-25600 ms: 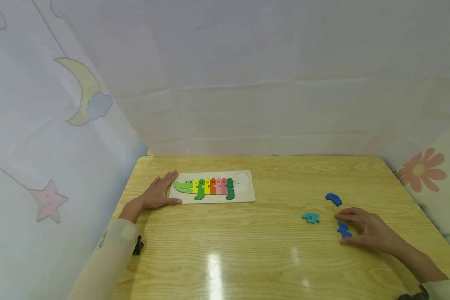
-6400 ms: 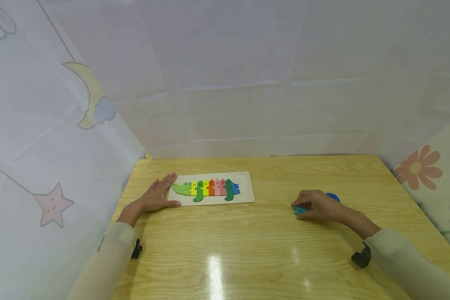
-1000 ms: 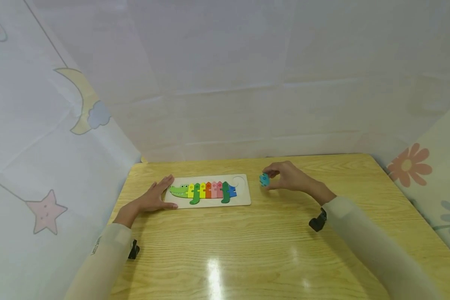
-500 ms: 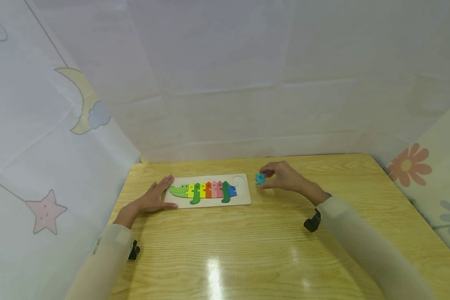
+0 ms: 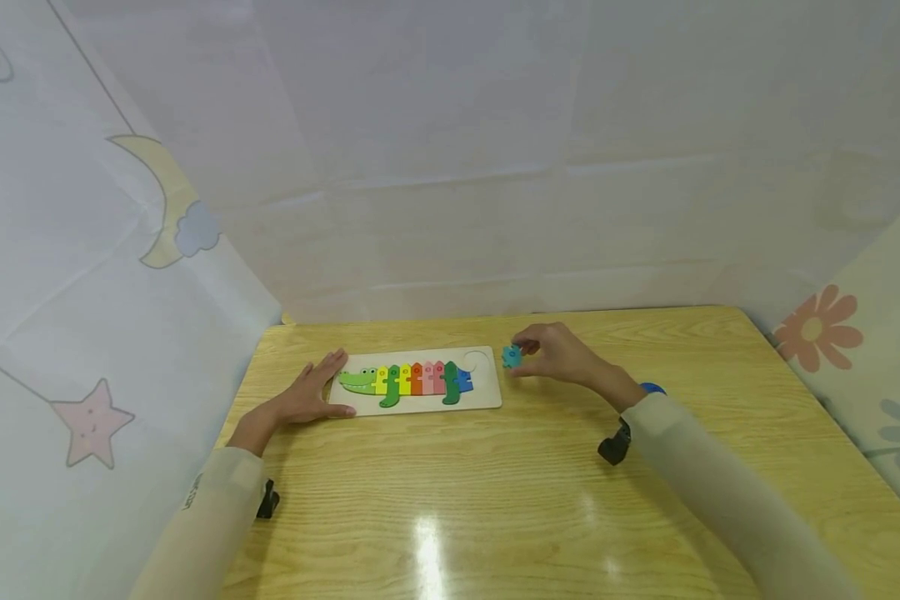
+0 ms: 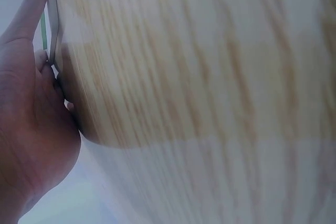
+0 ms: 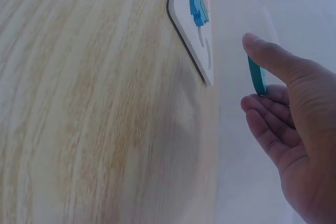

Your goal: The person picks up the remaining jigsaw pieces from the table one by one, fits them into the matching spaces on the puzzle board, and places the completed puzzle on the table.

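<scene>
In the head view a wooden puzzle board (image 5: 487, 400) lies at the table's left, with a crocodile puzzle (image 5: 417, 381) of several coloured pieces set in it. A blue piece (image 5: 464, 381) ends the row, and an outlined curved recess lies beyond it. My left hand (image 5: 311, 396) rests at the board's left end, its fingers spread at the upper corner and the thumb along the lower edge. My right hand (image 5: 562, 354) pinches a teal puzzle piece (image 5: 512, 357) between thumb and fingertips, just right of the board. In the right wrist view the teal piece (image 7: 256, 76) shows edge-on, held above the table.
A blue puzzle piece (image 5: 652, 388) lies on the table, partly hidden behind my right wrist. The wooden table (image 5: 510, 500) is bounded by a pale cloth backdrop (image 5: 450, 208) behind and at both sides.
Over the last second my right hand has moved left with the teal piece, towards the board. Earlier, a blue piece went from the table into the board. My left hand keeps its place.
</scene>
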`<state>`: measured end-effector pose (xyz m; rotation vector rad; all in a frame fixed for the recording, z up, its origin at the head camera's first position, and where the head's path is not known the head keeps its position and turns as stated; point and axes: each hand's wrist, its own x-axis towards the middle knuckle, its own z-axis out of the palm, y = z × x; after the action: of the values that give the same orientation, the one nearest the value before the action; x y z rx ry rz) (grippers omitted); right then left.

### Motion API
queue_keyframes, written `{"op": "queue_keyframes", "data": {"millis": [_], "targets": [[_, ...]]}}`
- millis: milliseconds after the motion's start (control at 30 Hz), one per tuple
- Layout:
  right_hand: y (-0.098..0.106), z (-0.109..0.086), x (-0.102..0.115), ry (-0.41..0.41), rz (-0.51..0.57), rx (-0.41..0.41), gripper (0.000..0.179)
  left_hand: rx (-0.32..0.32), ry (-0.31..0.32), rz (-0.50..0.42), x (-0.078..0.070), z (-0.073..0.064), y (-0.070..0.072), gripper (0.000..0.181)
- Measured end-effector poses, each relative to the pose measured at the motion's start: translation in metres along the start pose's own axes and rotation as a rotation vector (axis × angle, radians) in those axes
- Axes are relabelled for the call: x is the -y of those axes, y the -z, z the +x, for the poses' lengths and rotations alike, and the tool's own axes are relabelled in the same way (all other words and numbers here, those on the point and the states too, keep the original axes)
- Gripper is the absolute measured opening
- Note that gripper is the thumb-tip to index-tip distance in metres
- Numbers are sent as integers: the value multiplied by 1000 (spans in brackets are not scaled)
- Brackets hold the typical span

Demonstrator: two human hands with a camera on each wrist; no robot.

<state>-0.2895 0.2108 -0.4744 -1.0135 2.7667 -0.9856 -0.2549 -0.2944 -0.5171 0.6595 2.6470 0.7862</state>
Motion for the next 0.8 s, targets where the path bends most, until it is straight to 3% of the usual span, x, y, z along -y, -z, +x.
{"op": "queue_keyframes", "data": {"millis": [800], "targets": [[-20,12,13,-9,-73,-39,52,-12,8,-1,6,2,-4,118]]}}
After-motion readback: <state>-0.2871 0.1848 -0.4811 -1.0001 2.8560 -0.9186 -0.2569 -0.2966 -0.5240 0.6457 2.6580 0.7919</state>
